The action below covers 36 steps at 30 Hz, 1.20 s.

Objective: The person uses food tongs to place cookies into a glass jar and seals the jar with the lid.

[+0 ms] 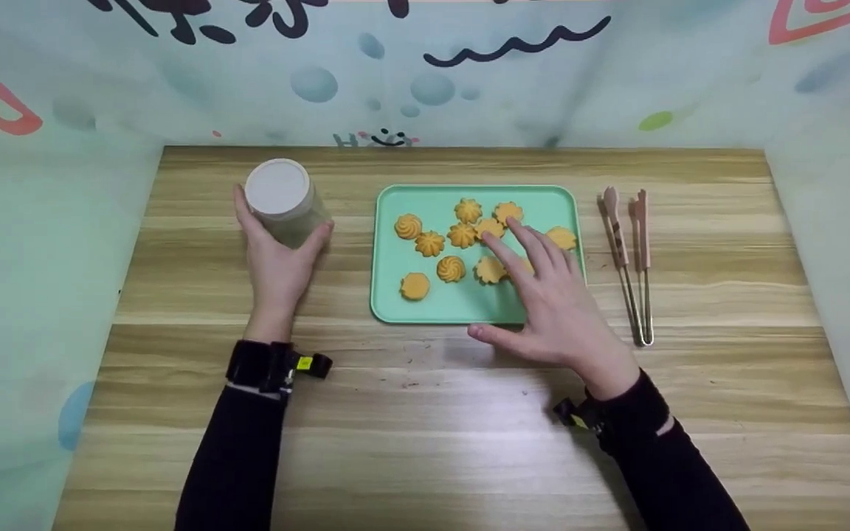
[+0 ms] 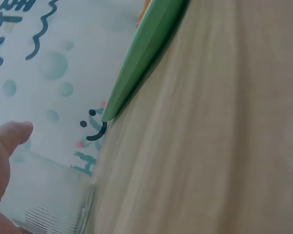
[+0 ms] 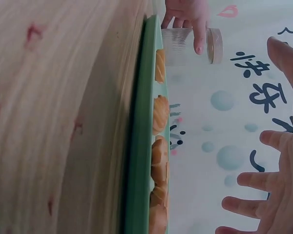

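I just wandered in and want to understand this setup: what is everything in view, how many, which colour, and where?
Cookies: at least eleven (the hand hides part), golden, on the tray
Tray: one, mint green, mid-table
Jar: one, clear, left of the tray
Lid: one, white, on the jar
Tongs: one pair, pink and metallic, right of the tray
Table: one, wood-toned, underneath
Backdrop: pale blue-green with printed shapes, behind and at the sides
Wrist straps: two, black, one per wrist
Sleeves: two, black, on the forearms
Left hand: one, bare, around the jar
Right hand: one, bare, over the tray's right side
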### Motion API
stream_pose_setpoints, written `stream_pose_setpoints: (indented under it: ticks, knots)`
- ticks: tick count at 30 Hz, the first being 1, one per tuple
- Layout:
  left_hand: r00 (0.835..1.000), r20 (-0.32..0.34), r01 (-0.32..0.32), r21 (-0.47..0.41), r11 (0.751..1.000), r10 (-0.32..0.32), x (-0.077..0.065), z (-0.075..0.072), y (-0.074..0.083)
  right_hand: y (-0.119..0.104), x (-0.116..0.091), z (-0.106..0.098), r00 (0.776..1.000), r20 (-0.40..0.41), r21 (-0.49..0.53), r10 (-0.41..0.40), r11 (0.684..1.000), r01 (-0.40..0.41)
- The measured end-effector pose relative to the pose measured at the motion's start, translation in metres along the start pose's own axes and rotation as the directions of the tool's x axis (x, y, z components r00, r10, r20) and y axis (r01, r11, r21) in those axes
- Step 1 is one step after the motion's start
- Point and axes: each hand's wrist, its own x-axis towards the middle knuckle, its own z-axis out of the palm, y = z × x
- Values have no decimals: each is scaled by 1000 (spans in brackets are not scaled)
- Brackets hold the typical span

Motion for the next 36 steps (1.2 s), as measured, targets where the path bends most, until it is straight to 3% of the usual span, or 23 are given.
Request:
stream_pose_setpoints:
  ticks: [6, 10, 14, 18, 25, 29, 31, 34, 36]
  knots:
    - [999, 6, -30, -145, 989, 31, 7, 1, -5, 1, 0, -1, 1000, 10, 16, 9, 1000, -9]
    - [998, -12, -56, -147, 988, 55, 5, 3, -5, 1, 0, -4, 1000, 11, 23, 12, 1000, -12]
    - [992, -14, -129, -172, 977, 128, 1, 4, -1, 2, 0, -7, 1000, -4, 29, 15, 999, -15]
    - [982, 24, -178, -229, 957, 188, -9, 6, 9, 4, -1, -10, 999, -37, 40, 8, 999, -7]
    - [966, 139, -155, -361, 919, 217, -40, 20, 27, 9, -2, -19, 997, -78, 53, 8, 999, -3]
    - [936, 247, -121, -445, 887, 251, -65, 36, 36, 10, -3, -25, 995, -101, 66, 9, 998, -3]
    - [912, 314, -93, -466, 880, 263, -80, 43, 38, 10, -4, -29, 994, -113, 77, 4, 997, 5]
    - [863, 422, -64, -453, 889, 277, -102, 53, 40, 8, -4, -33, 991, -131, 98, -7, 995, 20]
    - [817, 491, -60, -451, 891, 304, -114, 59, 41, 6, -4, -36, 989, -144, 122, -20, 992, 38]
